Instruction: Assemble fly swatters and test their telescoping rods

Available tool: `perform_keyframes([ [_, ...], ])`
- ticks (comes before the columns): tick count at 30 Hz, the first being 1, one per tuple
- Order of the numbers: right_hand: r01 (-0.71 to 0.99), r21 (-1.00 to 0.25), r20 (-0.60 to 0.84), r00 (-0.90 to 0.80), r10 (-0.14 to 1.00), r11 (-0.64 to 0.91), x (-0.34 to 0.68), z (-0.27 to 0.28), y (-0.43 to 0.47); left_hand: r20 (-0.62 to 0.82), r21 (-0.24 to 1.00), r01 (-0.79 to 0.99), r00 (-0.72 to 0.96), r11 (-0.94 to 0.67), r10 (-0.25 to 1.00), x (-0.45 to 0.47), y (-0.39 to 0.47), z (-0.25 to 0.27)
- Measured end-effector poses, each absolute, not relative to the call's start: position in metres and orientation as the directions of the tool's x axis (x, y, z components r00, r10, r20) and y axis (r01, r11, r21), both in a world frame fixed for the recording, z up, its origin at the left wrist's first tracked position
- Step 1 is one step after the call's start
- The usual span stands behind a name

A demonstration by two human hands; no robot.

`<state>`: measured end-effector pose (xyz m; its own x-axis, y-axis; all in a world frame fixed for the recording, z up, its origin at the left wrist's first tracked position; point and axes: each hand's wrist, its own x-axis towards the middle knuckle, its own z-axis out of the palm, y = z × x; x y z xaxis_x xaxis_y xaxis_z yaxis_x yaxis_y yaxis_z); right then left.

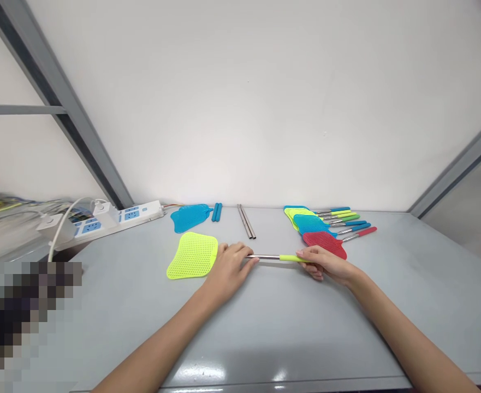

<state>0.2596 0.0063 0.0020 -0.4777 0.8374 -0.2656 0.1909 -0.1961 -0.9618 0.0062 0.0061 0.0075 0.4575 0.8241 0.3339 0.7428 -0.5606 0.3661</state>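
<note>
A yellow-green fly swatter [193, 256] lies across the grey table in front of me, its perforated head to the left. My left hand [231, 267] is closed around the neck, where head and metal rod [267, 256] meet, so that joint is hidden. With its fingers and thumb, my right hand [324, 263] grips the yellow-green handle [291, 258] at the right end. Just beyond my right hand lies a red fly swatter [324, 240], on the near side of an overlapping row of blue and yellow-green swatters [306, 222].
Blue swatter heads [191, 216] lie at the back left beside two blue handle grips [217, 212]. Two metal rods [246, 221] lie at the back middle. A white power strip [142, 213] with plugs and cables runs along the left, below a grey frame post [80, 120].
</note>
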Motion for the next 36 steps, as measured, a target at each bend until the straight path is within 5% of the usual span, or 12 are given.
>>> perform_keyframes([
  [5,0.147,-0.965,-0.261,-0.464,0.847,-0.217,0.259,0.000,0.008,0.487,0.409,0.711,0.359,-0.571,0.796,0.018,-0.008,0.011],
  [9,0.044,-0.971,-0.231,-0.441,0.867,-0.236,0.257,0.001,0.008,0.394,0.611,0.489,0.494,-0.622,0.775,0.030,-0.022,0.008],
  [16,-0.050,-0.978,-0.164,-0.413,0.896,-0.202,0.259,0.007,0.006,0.201,0.959,0.143,0.267,-0.245,0.942,0.021,0.000,0.000],
  [25,0.046,-0.990,-0.139,-0.458,0.878,-0.133,0.256,0.005,0.005,0.038,0.864,-0.495,-0.122,-0.094,0.992,0.001,0.023,0.012],
  [29,0.102,-0.985,-0.172,-0.495,0.852,-0.140,0.252,0.004,0.004,-0.087,0.882,-0.470,-0.236,-0.036,0.968,-0.002,0.028,0.004],
  [36,0.098,-0.983,-0.184,-0.526,0.830,-0.156,0.248,-0.001,0.001,-0.082,0.919,-0.389,-0.353,-0.067,0.932,0.006,0.026,-0.005],
])
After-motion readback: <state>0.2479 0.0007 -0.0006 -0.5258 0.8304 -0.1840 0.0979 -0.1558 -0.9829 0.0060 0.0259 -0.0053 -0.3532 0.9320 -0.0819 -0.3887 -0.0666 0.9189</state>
